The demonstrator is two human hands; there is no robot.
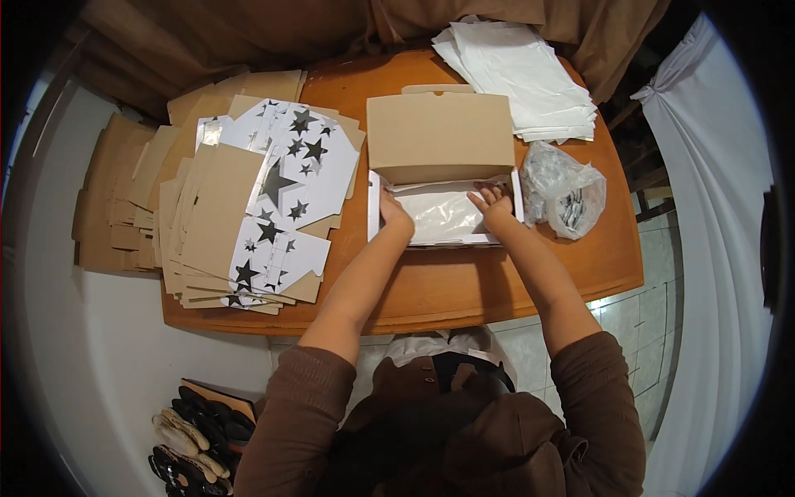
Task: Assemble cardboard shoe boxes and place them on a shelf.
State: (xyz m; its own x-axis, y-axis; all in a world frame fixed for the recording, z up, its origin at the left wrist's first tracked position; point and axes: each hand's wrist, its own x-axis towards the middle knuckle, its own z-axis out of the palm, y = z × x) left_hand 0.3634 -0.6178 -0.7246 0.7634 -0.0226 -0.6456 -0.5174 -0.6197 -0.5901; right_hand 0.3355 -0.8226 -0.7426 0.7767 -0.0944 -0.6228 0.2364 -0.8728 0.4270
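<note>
An open cardboard box (440, 142), brown inside with white outer sides, stands at the middle of the table with its lid raised at the back. White tissue paper (443, 211) with a slight sheen lines its bottom. Inside the left end of the box, my left hand (397, 215) presses on the paper with fingers stretched out, partly hidden from view. Toward the right end, my right hand (495, 207) lies on the paper, its fingers spread. Neither hand grips anything.
Flat unfolded boxes (217, 207), some white with black stars, pile up on the left of the wooden table (431, 294). White paper sheets (522, 74) lie at the back right. A clear plastic bag (563, 190) of small packets sits right of the box. Shoes (195, 435) are at lower left.
</note>
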